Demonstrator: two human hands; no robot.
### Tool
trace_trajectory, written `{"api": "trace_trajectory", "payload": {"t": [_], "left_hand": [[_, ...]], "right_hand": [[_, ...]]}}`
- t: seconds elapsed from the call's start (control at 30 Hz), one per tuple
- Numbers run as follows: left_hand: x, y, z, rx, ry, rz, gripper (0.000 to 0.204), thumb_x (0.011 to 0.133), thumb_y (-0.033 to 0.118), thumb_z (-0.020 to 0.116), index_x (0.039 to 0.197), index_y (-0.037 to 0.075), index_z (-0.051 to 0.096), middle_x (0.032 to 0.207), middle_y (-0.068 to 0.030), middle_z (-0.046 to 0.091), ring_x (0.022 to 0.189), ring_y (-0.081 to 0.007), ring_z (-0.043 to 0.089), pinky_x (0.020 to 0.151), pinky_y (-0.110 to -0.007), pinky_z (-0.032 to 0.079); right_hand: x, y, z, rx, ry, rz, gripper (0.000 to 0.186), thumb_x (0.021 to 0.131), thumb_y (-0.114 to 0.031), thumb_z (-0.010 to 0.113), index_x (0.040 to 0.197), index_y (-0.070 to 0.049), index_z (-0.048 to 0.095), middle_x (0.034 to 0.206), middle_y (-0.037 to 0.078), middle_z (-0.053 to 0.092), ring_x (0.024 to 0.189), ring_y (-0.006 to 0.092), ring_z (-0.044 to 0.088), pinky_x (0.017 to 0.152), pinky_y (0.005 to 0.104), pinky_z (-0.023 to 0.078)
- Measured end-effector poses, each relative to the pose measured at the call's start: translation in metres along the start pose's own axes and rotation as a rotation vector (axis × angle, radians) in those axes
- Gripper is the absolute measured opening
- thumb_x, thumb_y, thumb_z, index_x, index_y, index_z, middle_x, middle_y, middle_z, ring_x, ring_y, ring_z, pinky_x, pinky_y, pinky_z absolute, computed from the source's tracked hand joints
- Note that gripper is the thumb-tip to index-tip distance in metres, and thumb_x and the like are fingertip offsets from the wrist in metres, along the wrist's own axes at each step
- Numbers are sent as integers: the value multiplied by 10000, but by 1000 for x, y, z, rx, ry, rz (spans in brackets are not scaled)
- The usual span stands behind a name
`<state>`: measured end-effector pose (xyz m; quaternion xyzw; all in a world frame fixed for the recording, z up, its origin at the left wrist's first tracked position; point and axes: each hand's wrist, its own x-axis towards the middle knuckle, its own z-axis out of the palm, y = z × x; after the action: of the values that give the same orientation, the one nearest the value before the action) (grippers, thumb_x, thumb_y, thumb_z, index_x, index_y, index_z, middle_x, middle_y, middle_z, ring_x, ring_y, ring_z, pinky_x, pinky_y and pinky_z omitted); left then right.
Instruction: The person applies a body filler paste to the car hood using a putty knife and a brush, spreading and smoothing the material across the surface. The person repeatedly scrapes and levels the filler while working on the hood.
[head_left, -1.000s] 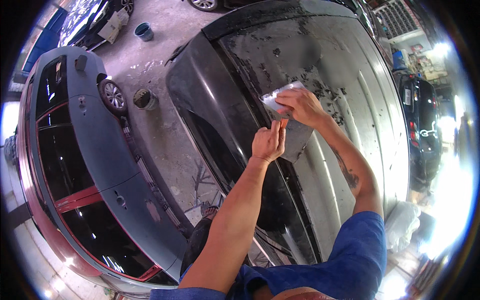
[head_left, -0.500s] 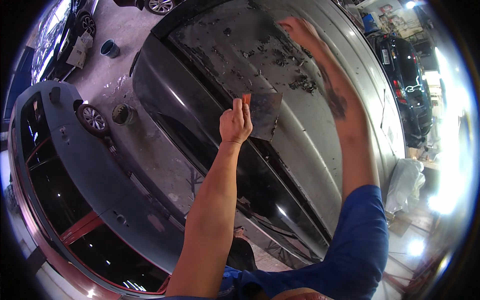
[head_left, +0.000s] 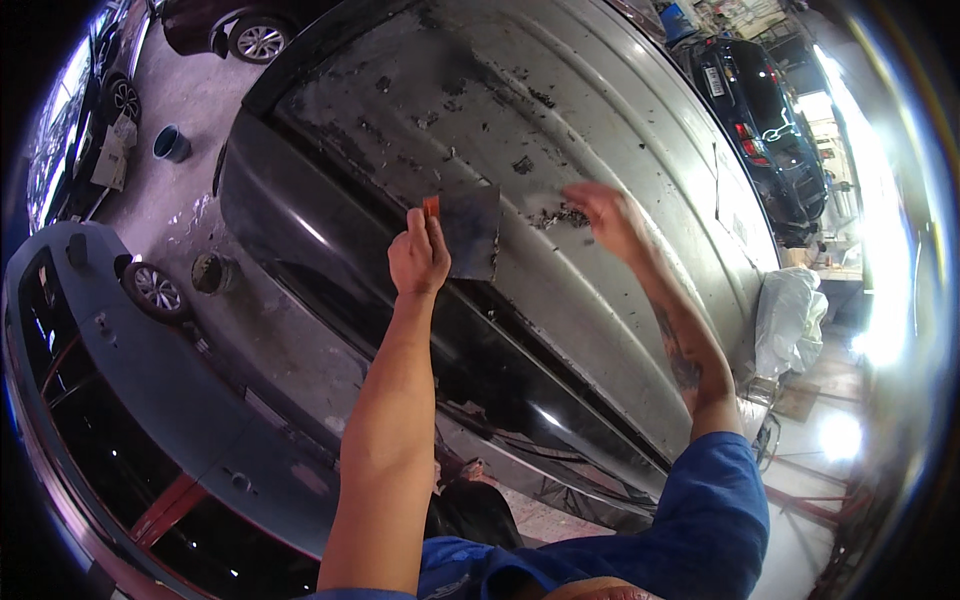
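Note:
Pinched in my left hand (head_left: 418, 255) are a dark square sheet (head_left: 472, 230) and a small orange piece (head_left: 431, 208) at its edge. The sheet is held level over the dark groove along the near side of a ridged grey car roof (head_left: 600, 262). My right hand (head_left: 608, 220), blurred by motion, is low over the roof with fingers stretched out. Beside its fingertips lies a small heap of dark flakes (head_left: 562, 215). More flakes and worn dark patches (head_left: 400, 105) are scattered over the far left part of the roof.
A grey car with red door frames (head_left: 200, 400) stands at the left. On the floor between the cars are a blue bucket (head_left: 171, 144) and a dirty bucket (head_left: 212, 272). A dark car (head_left: 755, 140) and a white plastic-wrapped bundle (head_left: 790, 320) are at the right.
My right hand has swept nearer across the roof, and the flakes are now bunched by its fingers. The view has shifted; my left hand still grips the sheet over the groove.

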<state>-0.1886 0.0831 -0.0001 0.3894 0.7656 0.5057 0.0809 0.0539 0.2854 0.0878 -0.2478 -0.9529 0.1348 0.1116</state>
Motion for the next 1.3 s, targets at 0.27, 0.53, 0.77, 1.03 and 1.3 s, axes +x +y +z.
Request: {"api": "trace_trajectory", "payload": {"t": [0.27, 0.53, 0.77, 1.03, 1.3], "left_hand": [[-1, -4, 3, -7, -83, -96, 145, 957, 225, 462, 905, 91, 446, 621, -175, 584, 620, -406, 596, 527, -502, 443], [-2, -6, 4, 56, -72, -41, 139, 950, 215, 471, 923, 82, 440, 624, -185, 588, 600, -417, 589, 526, -517, 445], [2, 1, 0, 41, -57, -15, 102, 933, 175, 498, 940, 84, 452, 623, -195, 583, 599, -422, 587, 521, -516, 448], [0, -7, 4, 70, -40, -3, 123, 942, 205, 484, 936, 86, 451, 648, -191, 606, 634, -418, 602, 535, -509, 457], [3, 2, 1, 102, -90, -80, 103, 948, 196, 485, 995, 107, 462, 667, -188, 612, 639, -430, 595, 539, -522, 447]], "right_hand": [[253, 125, 2, -380, 161, 141, 188, 862, -183, 583, 902, -15, 660, 863, 211, 660, 742, 326, 659, 639, 442, 486], [144, 1, 21, -237, -51, 344, 152, 828, -207, 587, 846, -99, 693, 786, 160, 675, 752, 361, 660, 659, 470, 528], [39, -2, -1, -161, 135, 247, 265, 891, -48, 510, 1060, -121, 700, 930, 130, 697, 832, 245, 675, 730, 402, 530], [146, 115, 3, -295, 108, 400, 225, 861, -220, 584, 1011, -99, 701, 865, 193, 663, 803, 368, 649, 694, 464, 507], [17, -17, 9, -186, 42, 387, 343, 776, -34, 563, 1018, -210, 731, 874, 118, 695, 818, 325, 663, 706, 443, 542]]}}
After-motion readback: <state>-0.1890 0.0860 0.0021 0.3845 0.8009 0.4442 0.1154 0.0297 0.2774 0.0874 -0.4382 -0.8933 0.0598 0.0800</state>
